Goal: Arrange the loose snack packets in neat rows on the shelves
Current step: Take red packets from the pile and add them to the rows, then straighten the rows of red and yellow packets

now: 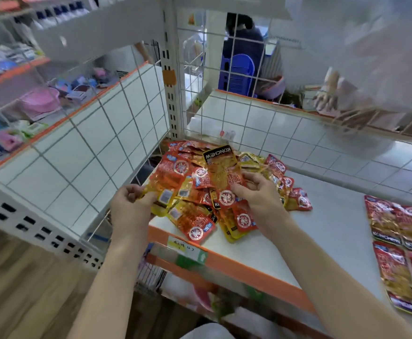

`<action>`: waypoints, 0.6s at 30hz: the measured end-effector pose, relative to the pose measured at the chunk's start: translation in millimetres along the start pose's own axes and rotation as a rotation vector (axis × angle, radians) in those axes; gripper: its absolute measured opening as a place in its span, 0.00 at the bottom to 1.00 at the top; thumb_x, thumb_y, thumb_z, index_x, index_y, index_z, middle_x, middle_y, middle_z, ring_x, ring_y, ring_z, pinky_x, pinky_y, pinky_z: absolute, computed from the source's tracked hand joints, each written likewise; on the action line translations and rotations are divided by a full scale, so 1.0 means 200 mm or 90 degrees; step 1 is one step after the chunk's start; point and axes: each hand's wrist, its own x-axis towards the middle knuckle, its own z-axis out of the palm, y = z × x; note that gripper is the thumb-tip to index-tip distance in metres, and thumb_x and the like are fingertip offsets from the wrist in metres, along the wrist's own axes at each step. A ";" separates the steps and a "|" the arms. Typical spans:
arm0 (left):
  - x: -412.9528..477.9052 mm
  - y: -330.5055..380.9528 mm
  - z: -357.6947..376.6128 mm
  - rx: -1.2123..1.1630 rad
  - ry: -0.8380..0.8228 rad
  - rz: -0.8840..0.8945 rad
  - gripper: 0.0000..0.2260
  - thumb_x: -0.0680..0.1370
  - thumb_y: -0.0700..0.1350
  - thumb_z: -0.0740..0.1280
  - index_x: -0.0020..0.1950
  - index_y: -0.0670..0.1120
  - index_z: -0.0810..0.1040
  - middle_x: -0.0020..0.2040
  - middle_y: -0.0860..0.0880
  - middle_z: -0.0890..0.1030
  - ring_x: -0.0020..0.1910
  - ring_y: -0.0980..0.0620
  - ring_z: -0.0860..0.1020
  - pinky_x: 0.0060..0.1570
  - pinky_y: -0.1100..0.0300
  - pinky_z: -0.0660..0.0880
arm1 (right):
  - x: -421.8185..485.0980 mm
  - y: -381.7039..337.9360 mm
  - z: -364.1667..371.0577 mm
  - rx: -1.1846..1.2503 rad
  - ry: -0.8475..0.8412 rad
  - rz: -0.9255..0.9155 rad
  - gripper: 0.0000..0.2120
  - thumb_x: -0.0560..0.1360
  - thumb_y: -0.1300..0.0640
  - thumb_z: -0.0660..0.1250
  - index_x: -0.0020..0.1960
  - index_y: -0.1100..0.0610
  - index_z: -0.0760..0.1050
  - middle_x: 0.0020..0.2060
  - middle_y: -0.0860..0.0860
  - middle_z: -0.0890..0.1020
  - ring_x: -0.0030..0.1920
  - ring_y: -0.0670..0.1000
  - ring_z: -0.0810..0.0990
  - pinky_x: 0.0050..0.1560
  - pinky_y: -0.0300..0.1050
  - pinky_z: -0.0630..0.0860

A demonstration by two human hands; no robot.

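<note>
My white shelf (334, 228) carries a loose heap of snack packets (190, 217), red and yellow, under my left hand (129, 206) and right hand (258, 196). Well to the right of my right hand, more packets lie flat in neat rows (395, 228), edges touching. A price label (179, 243) sits on its orange front edge (249, 267).

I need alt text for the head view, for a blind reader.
The left hand grips a few snack packets and the right hand pinches a black-topped packet over a loose pile on a white shelf. More packets lie in neat rows at the right.
</note>
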 end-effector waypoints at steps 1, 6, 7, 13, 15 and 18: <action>-0.04 0.01 0.00 -0.017 -0.014 -0.006 0.14 0.74 0.33 0.70 0.41 0.50 0.70 0.46 0.43 0.80 0.44 0.41 0.82 0.43 0.47 0.80 | -0.02 0.00 -0.02 0.028 -0.009 0.003 0.15 0.74 0.70 0.70 0.57 0.55 0.76 0.46 0.53 0.86 0.47 0.56 0.85 0.50 0.56 0.82; -0.20 0.02 0.11 -0.042 -0.137 -0.015 0.15 0.73 0.31 0.71 0.43 0.48 0.69 0.48 0.41 0.83 0.47 0.41 0.85 0.46 0.46 0.80 | -0.18 0.02 -0.14 0.163 -0.043 0.036 0.26 0.67 0.69 0.74 0.64 0.61 0.72 0.56 0.62 0.82 0.49 0.58 0.84 0.46 0.50 0.81; -0.22 0.00 0.14 -0.044 -0.156 -0.019 0.15 0.73 0.31 0.72 0.43 0.48 0.70 0.48 0.42 0.83 0.48 0.42 0.85 0.47 0.46 0.80 | -0.22 0.02 -0.17 0.191 -0.049 0.034 0.28 0.66 0.69 0.74 0.64 0.63 0.72 0.55 0.62 0.82 0.49 0.57 0.84 0.46 0.48 0.81; -0.42 -0.08 0.38 -0.016 -0.301 -0.046 0.19 0.69 0.41 0.79 0.44 0.59 0.72 0.53 0.45 0.80 0.54 0.40 0.82 0.49 0.46 0.79 | -0.42 0.05 -0.44 0.318 0.060 -0.003 0.13 0.68 0.67 0.74 0.52 0.60 0.82 0.46 0.57 0.84 0.45 0.55 0.82 0.40 0.47 0.82; -0.51 -0.10 0.46 -0.026 -0.337 -0.034 0.19 0.71 0.38 0.77 0.49 0.57 0.73 0.49 0.47 0.80 0.49 0.43 0.81 0.41 0.53 0.78 | -0.50 0.04 -0.55 0.380 0.096 -0.013 0.04 0.69 0.63 0.71 0.44 0.58 0.82 0.41 0.57 0.82 0.44 0.58 0.81 0.39 0.51 0.83; -0.67 -0.13 0.58 -0.030 -0.377 -0.020 0.17 0.74 0.36 0.74 0.54 0.57 0.76 0.54 0.48 0.81 0.48 0.49 0.82 0.41 0.54 0.79 | -0.63 0.03 -0.72 0.440 0.124 -0.036 0.10 0.70 0.58 0.68 0.51 0.59 0.77 0.42 0.57 0.85 0.41 0.58 0.85 0.39 0.53 0.83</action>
